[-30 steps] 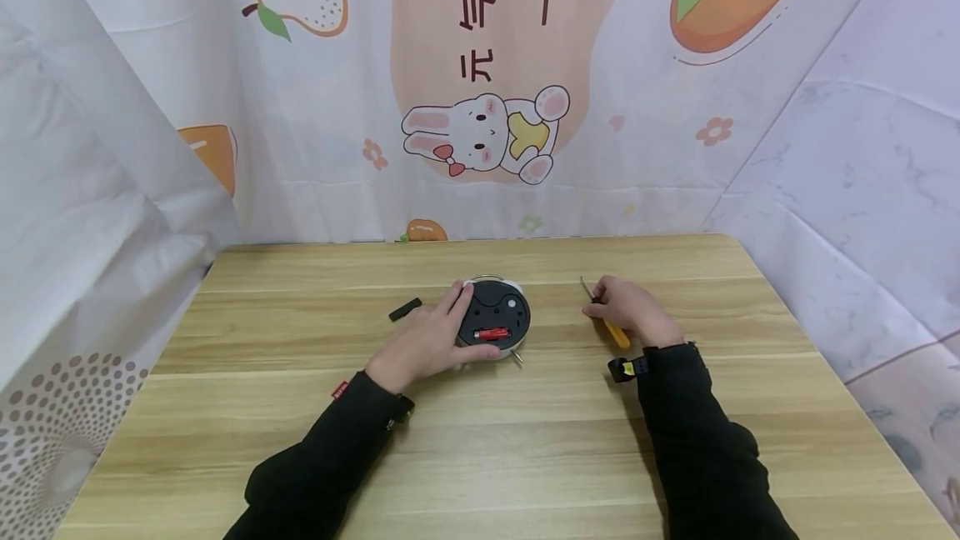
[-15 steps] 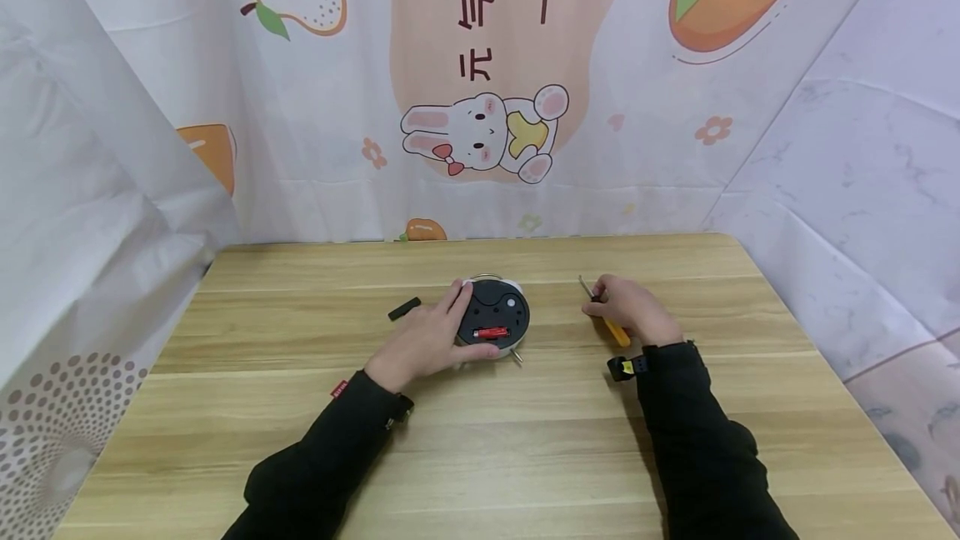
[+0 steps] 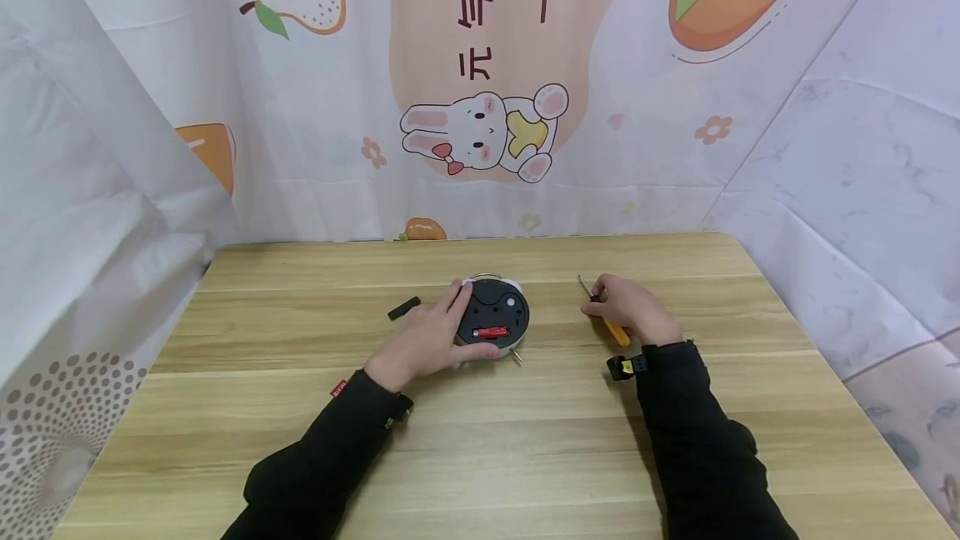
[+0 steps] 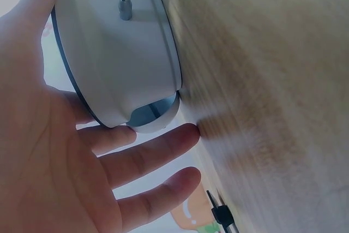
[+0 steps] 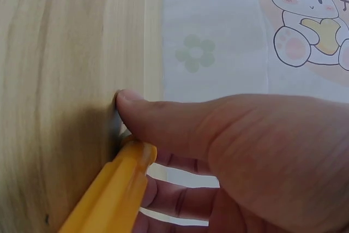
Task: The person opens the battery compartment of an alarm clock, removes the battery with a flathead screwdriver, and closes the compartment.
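Note:
A round white alarm clock [image 3: 495,305] lies face down on the table, its black back upward. A red battery [image 3: 491,332] sits in the back's uncovered compartment. My left hand [image 3: 423,344] holds the clock by its left side, thumb along the near edge and fingers at the far left. In the left wrist view, a metal foot [image 4: 125,8] juts from the clock's white side. To the right, my right hand [image 3: 632,309] pinches a screwdriver [image 3: 617,332] with a yellow handle near the table. The handle [image 5: 112,189] shows below the thumb in the right wrist view.
A small black battery cover [image 3: 404,308] lies left of the clock, just beyond the left hand. The wooden table [image 3: 510,457] ends at a white printed curtain [image 3: 322,157] behind, with more cloth hanging at both sides.

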`<state>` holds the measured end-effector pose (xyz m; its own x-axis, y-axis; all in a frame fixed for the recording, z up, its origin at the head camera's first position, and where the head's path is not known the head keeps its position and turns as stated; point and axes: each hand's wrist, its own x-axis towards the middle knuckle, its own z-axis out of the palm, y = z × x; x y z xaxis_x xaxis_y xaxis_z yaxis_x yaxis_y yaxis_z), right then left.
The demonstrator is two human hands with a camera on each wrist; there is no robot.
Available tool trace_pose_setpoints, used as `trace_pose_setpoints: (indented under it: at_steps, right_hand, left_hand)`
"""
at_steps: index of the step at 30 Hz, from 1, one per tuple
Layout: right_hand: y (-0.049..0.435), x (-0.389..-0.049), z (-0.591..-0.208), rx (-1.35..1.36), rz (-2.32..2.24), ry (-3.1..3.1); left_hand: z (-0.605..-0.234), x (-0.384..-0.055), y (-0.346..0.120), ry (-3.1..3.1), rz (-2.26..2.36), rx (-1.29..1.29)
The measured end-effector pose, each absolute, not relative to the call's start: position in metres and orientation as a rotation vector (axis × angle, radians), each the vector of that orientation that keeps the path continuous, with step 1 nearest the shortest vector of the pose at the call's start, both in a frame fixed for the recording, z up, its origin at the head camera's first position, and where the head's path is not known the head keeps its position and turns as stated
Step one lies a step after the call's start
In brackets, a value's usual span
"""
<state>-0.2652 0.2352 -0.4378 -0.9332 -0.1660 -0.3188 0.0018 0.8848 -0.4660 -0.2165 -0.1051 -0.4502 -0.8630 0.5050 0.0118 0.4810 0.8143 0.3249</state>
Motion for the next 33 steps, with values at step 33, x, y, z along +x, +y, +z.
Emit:
trace_pose_setpoints:
  at_steps: [33]
  right_hand:
    - [0.228,-0.255,-0.416,-0.135,-0.624,2.717]
  left_hand:
    - [-0.450,-0.217,-0.105,2.905,0.476,0.781]
